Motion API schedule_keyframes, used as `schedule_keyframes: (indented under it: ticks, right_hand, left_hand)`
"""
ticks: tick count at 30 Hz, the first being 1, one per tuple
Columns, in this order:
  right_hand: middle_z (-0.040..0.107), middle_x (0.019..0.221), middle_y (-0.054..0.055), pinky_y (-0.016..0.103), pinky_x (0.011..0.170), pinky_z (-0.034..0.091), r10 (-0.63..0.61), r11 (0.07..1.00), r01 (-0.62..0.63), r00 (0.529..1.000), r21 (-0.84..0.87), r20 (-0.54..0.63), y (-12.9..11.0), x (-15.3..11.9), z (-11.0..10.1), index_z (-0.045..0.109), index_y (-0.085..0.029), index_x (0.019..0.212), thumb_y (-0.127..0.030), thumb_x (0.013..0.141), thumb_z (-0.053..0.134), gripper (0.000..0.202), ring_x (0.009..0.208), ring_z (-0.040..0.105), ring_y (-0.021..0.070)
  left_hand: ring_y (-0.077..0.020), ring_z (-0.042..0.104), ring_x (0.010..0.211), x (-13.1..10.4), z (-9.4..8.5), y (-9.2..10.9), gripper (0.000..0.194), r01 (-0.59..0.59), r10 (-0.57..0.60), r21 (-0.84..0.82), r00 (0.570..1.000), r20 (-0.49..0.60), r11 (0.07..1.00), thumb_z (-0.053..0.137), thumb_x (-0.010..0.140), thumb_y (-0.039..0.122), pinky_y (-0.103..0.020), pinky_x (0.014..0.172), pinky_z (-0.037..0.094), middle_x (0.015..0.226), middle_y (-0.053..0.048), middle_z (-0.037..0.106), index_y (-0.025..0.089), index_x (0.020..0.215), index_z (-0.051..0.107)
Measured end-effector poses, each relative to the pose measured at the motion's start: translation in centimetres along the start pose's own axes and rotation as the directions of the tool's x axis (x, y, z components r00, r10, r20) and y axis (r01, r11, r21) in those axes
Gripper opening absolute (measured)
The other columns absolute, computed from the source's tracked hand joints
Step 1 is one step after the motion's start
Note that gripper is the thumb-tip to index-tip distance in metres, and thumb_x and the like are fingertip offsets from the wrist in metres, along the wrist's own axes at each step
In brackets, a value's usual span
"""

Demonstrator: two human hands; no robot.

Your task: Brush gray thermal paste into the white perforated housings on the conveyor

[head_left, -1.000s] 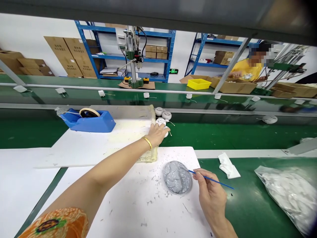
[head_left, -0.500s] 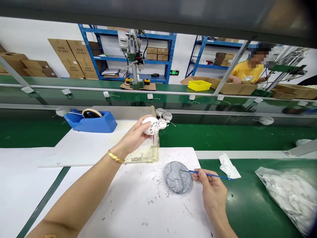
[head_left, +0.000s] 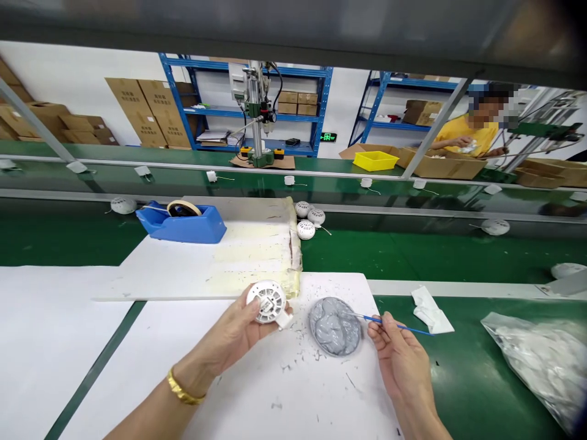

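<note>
A round white slotted plastic housing (head_left: 268, 300) with a small side tab is gripped in my left hand (head_left: 238, 327), thumb on its face, above the white board (head_left: 257, 391). My right hand (head_left: 403, 351) pinches a thin blue stick (head_left: 403, 327), seemingly a brush. Its pale tip lies in the grey paste of a shallow round dish (head_left: 335, 327); the tip's exact shape is buried. The dish sits on the board between my hands. Several similar white housings (head_left: 306, 230) stand grouped on the green bench beyond.
A blue tape dispenser (head_left: 186, 225) stands on the raised white panel (head_left: 250, 244) at the back left. To the right lie a folded tissue (head_left: 431, 310) and a clear plastic bag (head_left: 536, 354). Across the bench, a person in a yellow top (head_left: 472, 134) handles something near cardboard boxes.
My left hand has come back from the group of housings toward me with one housing, now turned to show its slotted face. The stick stays in the paste.
</note>
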State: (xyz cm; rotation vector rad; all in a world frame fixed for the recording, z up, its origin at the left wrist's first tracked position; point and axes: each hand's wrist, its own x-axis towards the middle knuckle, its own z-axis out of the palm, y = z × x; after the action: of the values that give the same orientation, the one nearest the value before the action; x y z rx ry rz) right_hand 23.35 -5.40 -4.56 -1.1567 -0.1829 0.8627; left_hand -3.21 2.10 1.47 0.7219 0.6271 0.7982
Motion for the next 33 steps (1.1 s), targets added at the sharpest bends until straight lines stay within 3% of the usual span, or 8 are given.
schedule_keyframes:
  ticks: [4,9,14,19,25,33]
  right_hand:
    - [0.064,0.070,0.003,0.022,0.060,0.057,0.019,0.999,-0.018,1.000,0.047,-0.021,0.1,-0.1,-0.7,0.061,-0.013,0.074,-0.025,0.060,0.083,0.029,0.063,0.062,0.0116]
    - [0.065,0.074,0.005,0.022,0.063,0.058,0.083,0.994,-0.078,0.995,0.082,-0.053,0.2,0.3,-1.3,0.062,-0.011,0.073,-0.019,0.057,0.083,0.028,0.066,0.063,0.0128]
    - [0.064,0.074,0.005,0.020,0.061,0.057,0.099,0.989,-0.088,0.991,0.115,-0.093,-0.6,-0.2,-0.5,0.063,-0.011,0.073,-0.018,0.060,0.081,0.024,0.066,0.062,0.0120]
    - [0.063,0.072,0.003,0.018,0.059,0.055,0.080,0.986,-0.067,0.993,0.150,-0.086,-1.5,-1.0,0.6,0.062,-0.013,0.072,-0.020,0.063,0.080,0.022,0.066,0.060,0.0108]
    - [0.060,0.073,0.002,0.018,0.057,0.053,0.054,0.986,-0.044,0.997,0.163,-0.061,-2.0,-1.6,1.3,0.060,-0.014,0.073,-0.024,0.065,0.079,0.023,0.065,0.058,0.0096]
    - [0.058,0.071,0.000,0.021,0.057,0.051,-0.043,0.996,0.041,0.999,0.077,0.022,-3.0,-4.3,3.2,0.057,-0.015,0.073,-0.034,0.070,0.075,0.026,0.062,0.056,0.0095]
  left_hand:
    - [-0.0234,0.062,0.093,0.3,0.9,-1.9,0.041,-0.008,0.000,-0.164,0.999,-0.046,0.986,0.052,0.089,0.044,-0.042,0.090,0.047,0.108,-0.012,0.060,0.020,0.122,0.044]
    - [-0.0148,0.061,0.071,0.1,1.6,-2.3,0.035,-0.044,0.037,-0.109,0.997,-0.064,0.993,0.042,0.092,0.049,-0.036,0.073,0.048,0.103,-0.005,0.055,0.032,0.122,0.036]
    - [-0.0136,0.058,0.068,-0.2,2.4,-2.2,0.031,0.002,0.000,0.019,0.998,-0.056,1.000,0.041,0.092,0.049,-0.033,0.069,0.045,0.100,-0.005,0.055,0.029,0.116,0.040]
    - [-0.0126,0.055,0.070,0.0,2.9,-2.1,0.025,0.066,-0.064,0.063,0.997,-0.038,0.996,0.047,0.093,0.038,-0.030,0.069,0.043,0.090,-0.001,0.053,0.030,0.115,0.038]
    - [-0.0132,0.055,0.079,0.0,3.0,-2.2,0.040,0.099,-0.108,0.146,0.993,0.054,0.984,0.051,0.091,0.037,-0.031,0.076,0.043,0.099,-0.002,0.051,0.031,0.125,0.031]
    - [-0.0159,0.056,0.083,-0.4,4.0,-2.7,0.055,0.038,-0.079,0.425,0.994,0.080,0.904,0.061,0.084,0.039,-0.031,0.076,0.043,0.096,-0.004,0.056,0.024,0.128,0.031]
